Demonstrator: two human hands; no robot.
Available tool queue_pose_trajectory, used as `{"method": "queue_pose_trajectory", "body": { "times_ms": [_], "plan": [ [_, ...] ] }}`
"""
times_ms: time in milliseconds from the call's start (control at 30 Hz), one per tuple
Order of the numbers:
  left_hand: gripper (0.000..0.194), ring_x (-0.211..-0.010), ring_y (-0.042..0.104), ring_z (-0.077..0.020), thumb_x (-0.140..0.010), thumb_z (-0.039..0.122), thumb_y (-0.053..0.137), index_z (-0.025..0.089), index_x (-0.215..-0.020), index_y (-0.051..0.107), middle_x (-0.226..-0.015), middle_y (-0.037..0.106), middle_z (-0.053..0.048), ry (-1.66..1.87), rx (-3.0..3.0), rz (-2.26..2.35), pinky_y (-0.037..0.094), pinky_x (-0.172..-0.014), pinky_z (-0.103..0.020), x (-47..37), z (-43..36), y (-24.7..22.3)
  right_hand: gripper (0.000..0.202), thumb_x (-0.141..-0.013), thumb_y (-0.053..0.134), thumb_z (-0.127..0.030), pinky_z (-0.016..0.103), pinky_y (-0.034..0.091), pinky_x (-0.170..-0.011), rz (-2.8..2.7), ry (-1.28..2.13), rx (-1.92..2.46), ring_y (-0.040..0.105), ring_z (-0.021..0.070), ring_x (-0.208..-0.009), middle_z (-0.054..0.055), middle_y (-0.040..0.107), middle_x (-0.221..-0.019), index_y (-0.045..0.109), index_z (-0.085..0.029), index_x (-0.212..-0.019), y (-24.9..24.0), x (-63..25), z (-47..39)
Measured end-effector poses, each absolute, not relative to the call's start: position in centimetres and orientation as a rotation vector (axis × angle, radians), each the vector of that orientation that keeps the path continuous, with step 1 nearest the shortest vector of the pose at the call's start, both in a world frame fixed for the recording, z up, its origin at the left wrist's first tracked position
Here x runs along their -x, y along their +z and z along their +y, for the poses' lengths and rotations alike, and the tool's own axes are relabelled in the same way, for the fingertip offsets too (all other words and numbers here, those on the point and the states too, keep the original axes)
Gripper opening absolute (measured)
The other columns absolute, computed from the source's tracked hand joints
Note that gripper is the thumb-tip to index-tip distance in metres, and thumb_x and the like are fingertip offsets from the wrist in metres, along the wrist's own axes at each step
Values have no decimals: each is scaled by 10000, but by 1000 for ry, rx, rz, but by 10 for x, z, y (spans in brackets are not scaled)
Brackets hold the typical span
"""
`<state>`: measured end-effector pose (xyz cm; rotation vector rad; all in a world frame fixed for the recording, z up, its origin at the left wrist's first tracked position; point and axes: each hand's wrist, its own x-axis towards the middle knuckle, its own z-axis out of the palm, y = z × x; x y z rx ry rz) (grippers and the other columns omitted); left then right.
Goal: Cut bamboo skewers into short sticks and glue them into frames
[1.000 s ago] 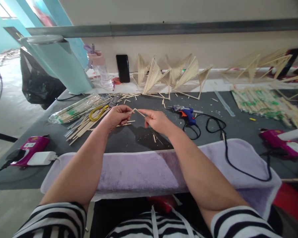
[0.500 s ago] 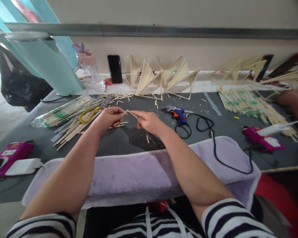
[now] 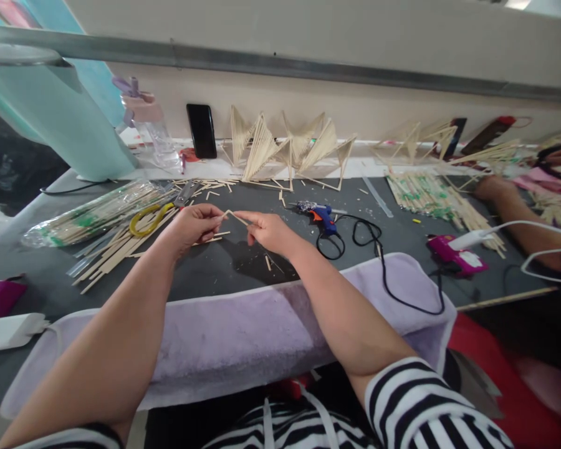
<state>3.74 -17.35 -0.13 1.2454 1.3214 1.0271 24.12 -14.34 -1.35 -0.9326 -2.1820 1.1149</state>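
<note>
Between my hands, above the dark tabletop, two short wooden sticks (image 3: 236, 218) meet at an angle, peak upward. My left hand (image 3: 196, 226) pinches the left stick close to the joint. My right hand (image 3: 270, 231) has its fingers pressed on the right stick, the forefinger lying along it. Beneath and beside the left hand lie loose wooden sticks (image 3: 116, 254) and yellow-handled scissors (image 3: 149, 219). To the right of my right hand rests a blue glue gun (image 3: 325, 218) with a black cord. Stick offcuts are scattered around.
Along the wall stand fan-shaped stick structures (image 3: 262, 153), a phone (image 3: 201, 131), a pink-lidded bottle (image 3: 152, 128) and a tall pale-green container (image 3: 51, 112). A purple towel (image 3: 243, 337) covers the front edge. Another person's arm (image 3: 509, 206) is at right, near a magenta power block (image 3: 455, 254).
The view has swung a little to the right, showing more of the other person's arm. Both hands keep the same hold on the joined sticks.
</note>
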Motion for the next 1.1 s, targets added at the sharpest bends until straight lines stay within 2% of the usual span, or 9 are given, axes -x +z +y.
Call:
{"method": "queue_pose_trajectory", "body": {
  "times_ms": [800, 1100],
  "plan": [
    [175, -348, 357, -25, -677, 280, 694, 166, -797, 638, -532, 521, 24, 998, -1278, 1356, 233, -353, -160, -38, -174, -2, 500, -849, 405, -98, 254, 447, -682, -2209, 1117, 971, 511, 100, -579, -37, 601, -559, 528, -212, -1320, -11, -242, -142],
    [176, -363, 359, -24, -680, 277, 698, 162, -792, 625, -525, 511, 47, 958, -1247, 1380, 206, -371, -163, -39, -173, -1, 497, -862, 396, -94, 245, 447, -725, -2230, 1096, 967, 563, 107, -654, -37, 607, -575, 522, -225, -1324, -13, -241, -140]
  ]
}}
